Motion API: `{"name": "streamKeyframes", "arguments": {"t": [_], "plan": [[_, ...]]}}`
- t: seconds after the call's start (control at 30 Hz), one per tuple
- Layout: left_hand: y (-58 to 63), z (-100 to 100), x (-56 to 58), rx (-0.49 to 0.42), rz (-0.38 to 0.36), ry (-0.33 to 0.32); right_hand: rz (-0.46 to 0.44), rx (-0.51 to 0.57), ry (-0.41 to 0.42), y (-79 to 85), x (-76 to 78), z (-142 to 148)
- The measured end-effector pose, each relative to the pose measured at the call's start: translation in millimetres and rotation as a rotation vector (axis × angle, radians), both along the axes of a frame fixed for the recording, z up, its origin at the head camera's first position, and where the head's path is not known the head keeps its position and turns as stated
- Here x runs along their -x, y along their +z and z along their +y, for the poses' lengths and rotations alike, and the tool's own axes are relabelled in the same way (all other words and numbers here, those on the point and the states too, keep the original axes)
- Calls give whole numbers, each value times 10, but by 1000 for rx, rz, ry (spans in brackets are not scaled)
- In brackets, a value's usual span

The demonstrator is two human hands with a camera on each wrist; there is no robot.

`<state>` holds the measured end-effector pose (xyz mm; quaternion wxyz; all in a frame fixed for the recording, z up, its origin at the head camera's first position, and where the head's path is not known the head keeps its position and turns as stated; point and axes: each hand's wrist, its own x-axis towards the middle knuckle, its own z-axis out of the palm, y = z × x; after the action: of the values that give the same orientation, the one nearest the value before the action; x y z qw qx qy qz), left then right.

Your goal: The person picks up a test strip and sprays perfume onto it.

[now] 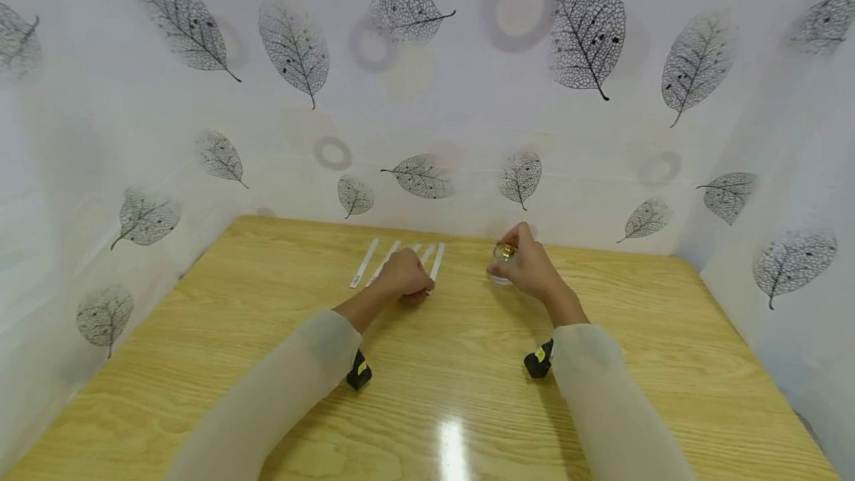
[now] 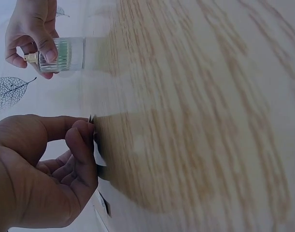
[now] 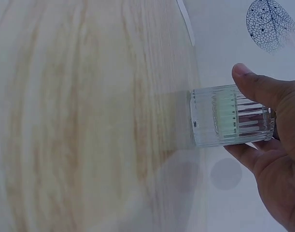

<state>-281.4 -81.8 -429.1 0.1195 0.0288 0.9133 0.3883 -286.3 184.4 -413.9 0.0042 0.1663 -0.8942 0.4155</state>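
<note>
A ribbed clear glass perfume bottle (image 3: 217, 116) with pale green liquid and a gold spray top (image 1: 508, 250) stands upright toward the back of the table. My right hand (image 1: 529, 264) grips it, thumb on one side and fingers on the other. Left of the bottle lie several narrow white paper strips (image 1: 364, 263), side by side. Over their near ends is my left hand (image 1: 404, 275), hiding part of some. In the left wrist view its thumb and forefinger pinch the end of a thin strip (image 2: 91, 119), seen edge-on.
The wood-grain table (image 1: 427, 407) has a pale cloth (image 1: 427, 110) with leaf prints hanging behind it and at both sides. A black device with a yellow mark is worn at the left wrist (image 1: 359, 372) and another at the right wrist (image 1: 538, 361).
</note>
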Motion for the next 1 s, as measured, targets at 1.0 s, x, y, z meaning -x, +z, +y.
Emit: {"name": "streamKeyframes", "arguments": {"t": [1.0], "plan": [[245, -71, -62, 18, 86, -75, 36, 80, 60, 204, -24, 60]]}}
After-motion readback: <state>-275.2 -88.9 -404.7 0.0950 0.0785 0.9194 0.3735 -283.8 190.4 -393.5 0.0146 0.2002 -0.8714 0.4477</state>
